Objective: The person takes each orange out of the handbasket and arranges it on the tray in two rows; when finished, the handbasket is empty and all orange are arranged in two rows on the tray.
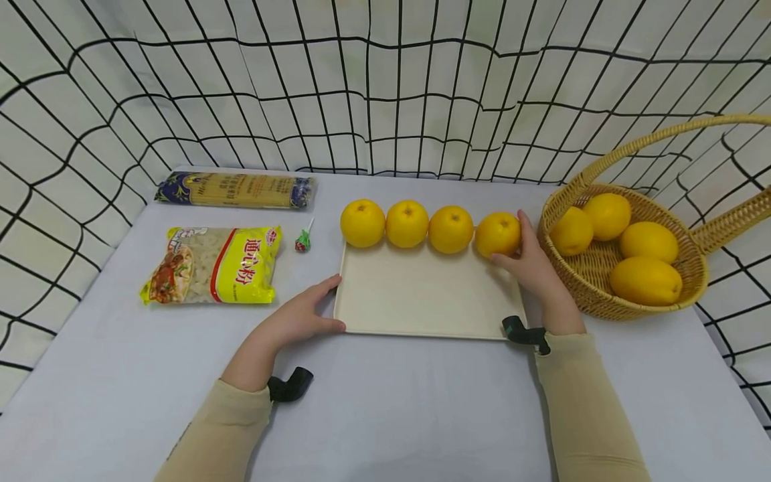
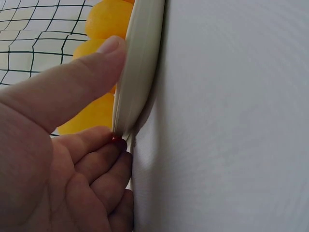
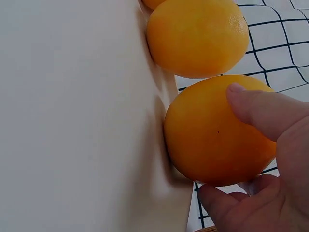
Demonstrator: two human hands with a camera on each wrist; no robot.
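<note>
Several oranges (image 1: 407, 223) stand in a row along the back edge of a cream tray (image 1: 421, 294). My right hand (image 1: 536, 268) holds the rightmost orange (image 1: 497, 234), thumb on its near side and fingers round its right. The right wrist view has this orange (image 3: 217, 130) at the tray's back corner, a small gap from its neighbour (image 3: 198, 36). At the tray's front left corner, my left hand (image 1: 301, 311) grips the side. In the left wrist view its thumb (image 2: 108, 63) lies on the rim, and the bent fingers (image 2: 104, 169) meet the corner.
Right of the tray stands a wicker basket (image 1: 602, 294) with a tall handle, holding several yellow-orange fruits (image 1: 647, 281). On the left lie a pasta bag (image 1: 211, 264), a pack of long noodles (image 1: 237, 190) and a lollipop (image 1: 303, 241). Black-gridded cloth (image 1: 397, 94) rises behind the table.
</note>
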